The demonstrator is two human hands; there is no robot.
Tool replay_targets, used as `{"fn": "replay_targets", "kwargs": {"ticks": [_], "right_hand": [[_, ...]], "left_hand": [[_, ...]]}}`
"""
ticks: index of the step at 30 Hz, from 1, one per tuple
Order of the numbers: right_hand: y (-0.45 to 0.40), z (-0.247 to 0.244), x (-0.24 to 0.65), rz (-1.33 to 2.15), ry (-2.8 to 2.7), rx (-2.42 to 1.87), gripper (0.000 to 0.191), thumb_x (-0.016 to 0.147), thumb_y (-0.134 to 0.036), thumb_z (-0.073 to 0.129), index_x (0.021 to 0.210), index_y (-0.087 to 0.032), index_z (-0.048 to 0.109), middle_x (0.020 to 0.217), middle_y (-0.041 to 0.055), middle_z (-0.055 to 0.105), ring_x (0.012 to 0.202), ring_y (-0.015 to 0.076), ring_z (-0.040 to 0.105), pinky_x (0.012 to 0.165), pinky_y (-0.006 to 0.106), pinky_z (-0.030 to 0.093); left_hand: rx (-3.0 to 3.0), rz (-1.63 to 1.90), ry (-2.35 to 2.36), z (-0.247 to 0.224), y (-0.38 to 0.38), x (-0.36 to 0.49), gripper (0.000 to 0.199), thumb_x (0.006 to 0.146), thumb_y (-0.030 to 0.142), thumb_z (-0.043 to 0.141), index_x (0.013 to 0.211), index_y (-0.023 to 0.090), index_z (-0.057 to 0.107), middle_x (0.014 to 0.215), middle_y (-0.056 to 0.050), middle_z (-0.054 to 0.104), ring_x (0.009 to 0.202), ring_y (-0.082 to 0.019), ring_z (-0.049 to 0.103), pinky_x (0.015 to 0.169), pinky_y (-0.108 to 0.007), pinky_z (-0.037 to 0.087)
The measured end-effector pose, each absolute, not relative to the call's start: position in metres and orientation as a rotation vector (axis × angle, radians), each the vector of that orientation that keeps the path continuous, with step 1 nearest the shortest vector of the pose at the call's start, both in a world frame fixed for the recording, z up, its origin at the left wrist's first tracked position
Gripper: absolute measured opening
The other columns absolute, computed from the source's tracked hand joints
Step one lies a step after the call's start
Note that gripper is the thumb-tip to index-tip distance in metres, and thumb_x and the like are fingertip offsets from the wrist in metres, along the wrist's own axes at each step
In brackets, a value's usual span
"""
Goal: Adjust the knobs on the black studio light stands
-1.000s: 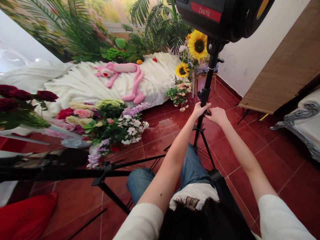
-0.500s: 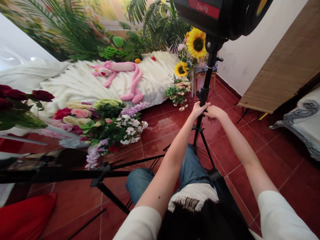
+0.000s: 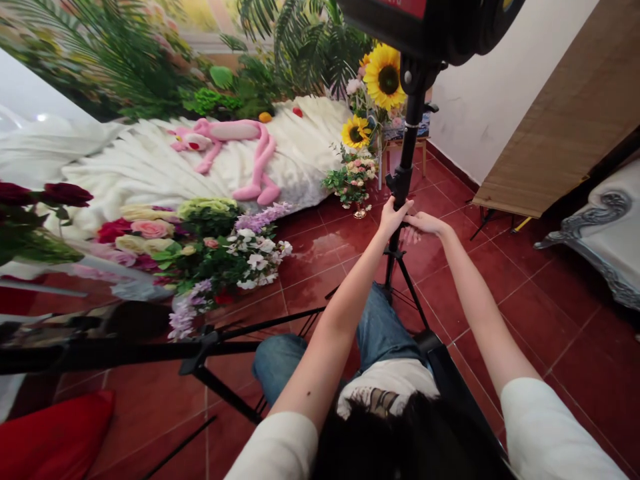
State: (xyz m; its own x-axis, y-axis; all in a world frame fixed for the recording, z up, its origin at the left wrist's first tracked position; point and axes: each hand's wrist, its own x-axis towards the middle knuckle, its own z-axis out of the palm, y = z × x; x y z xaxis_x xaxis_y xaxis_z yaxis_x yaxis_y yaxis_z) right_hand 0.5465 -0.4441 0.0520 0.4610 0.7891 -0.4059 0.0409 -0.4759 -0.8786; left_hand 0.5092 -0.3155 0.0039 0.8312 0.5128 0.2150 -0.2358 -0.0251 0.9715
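A black light stand (image 3: 409,143) rises in front of me, with a large black lamp (image 3: 385,27) at its top, partly cut off by the frame. My left hand (image 3: 393,216) is wrapped round the pole, a little above where the tripod legs spread. From the right, my right hand (image 3: 421,225) reaches to the same pole. Its fingers are apart and its fingertips lie beside the pole, close to my left hand. Whether they touch the pole is hard to tell.
A pink plush toy (image 3: 240,131) lies on white fur cloth (image 3: 305,157). Flowers (image 3: 210,243) stand at left, sunflowers (image 3: 388,79) behind the pole. Another black tripod (image 3: 200,353) spreads at lower left. A brown panel (image 3: 535,127) and ornate white sofa (image 3: 613,207) are at right.
The view has shifted slightly, so the lamp stands higher in the frame. My left hand stays on the pole; the fingers of my right hand have spread and straightened.
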Motion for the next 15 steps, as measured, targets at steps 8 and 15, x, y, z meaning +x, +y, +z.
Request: {"fn": "replay_targets", "kwargs": {"ticks": [8, 15], "right_hand": [[-0.427, 0.005, 0.51, 0.392, -0.379, -1.724, 0.077, 0.085, -0.082, 0.042, 0.044, -0.019, 0.055, 0.037, 0.0046, 0.054, 0.028, 0.0086, 0.045, 0.033, 0.021, 0.034], [-0.38, -0.043, 0.438, 0.17, -0.43, -1.687, 0.071, 0.087, -0.078, 0.039, 0.046, -0.022, 0.049, 0.039, 0.0004, 0.05, 0.038, 0.0105, 0.05, 0.046, 0.022, 0.041]], "left_hand": [[1.252, 0.497, 0.486, -0.074, -0.326, 0.403, 0.035, 0.083, 0.046, 0.064, 0.098, 0.015, 0.067, 0.103, -0.012, 0.075, 0.093, -0.019, 0.071, 0.09, -0.035, 0.056], [1.163, 0.383, 0.918, -0.143, -0.269, 0.238, 0.023, 0.072, 0.037, 0.072, 0.077, 0.014, 0.068, 0.072, -0.005, 0.073, 0.063, -0.015, 0.067, 0.073, -0.032, 0.057]]}}
